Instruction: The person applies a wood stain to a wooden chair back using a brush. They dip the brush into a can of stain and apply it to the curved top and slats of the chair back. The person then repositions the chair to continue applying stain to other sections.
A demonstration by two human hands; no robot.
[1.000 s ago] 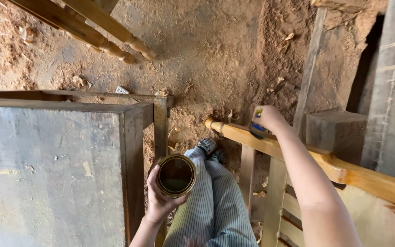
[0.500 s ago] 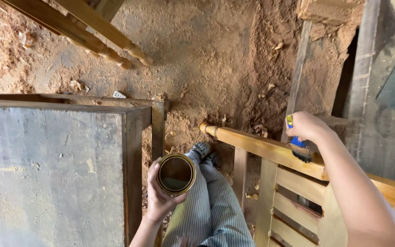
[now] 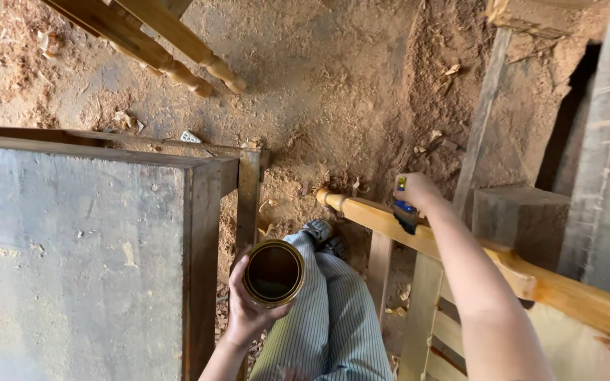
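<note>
Varnishing step: right hand grips a blue brush on the chair rail, left hand clasps the open tin; a reload seems likely next.

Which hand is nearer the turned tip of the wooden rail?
Right. The right hand holds a brush on the wooden rail, just along from its turned tip. The left hand holds an open can, lower and further off.

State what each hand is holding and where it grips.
The left hand grips an open tin can around its side wall. The right hand grips a blue paintbrush by its handle, bristles on the wooden rail.
</note>
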